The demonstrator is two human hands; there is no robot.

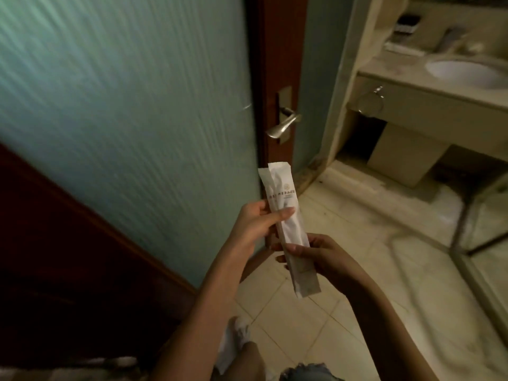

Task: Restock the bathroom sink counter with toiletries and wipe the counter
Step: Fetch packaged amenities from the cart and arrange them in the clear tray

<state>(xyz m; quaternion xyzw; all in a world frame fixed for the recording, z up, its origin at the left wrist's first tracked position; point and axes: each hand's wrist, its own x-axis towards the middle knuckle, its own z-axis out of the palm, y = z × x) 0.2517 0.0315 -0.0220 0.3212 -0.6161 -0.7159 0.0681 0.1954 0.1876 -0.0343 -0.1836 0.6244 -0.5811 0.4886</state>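
I hold long white paper packets [283, 193] with printed text, stacked together, in front of me at the bathroom doorway. My left hand [255, 224] pinches them near the middle, thumb across the front. My right hand [316, 257] grips their lower part from the right. The sink counter [384, 67] with its white basin [464, 72] lies at the upper right, well away from both hands. A few small toiletries [404, 48] sit at the counter's back.
A frosted-glass door with a wooden frame and metal lever handle [283, 125] stands open on the left. A towel ring [369, 103] hangs on the counter front. A glass shower partition [483, 215] runs along the right, tiled floor [343, 270] below. My white-socked foot [233, 342] is at bottom.
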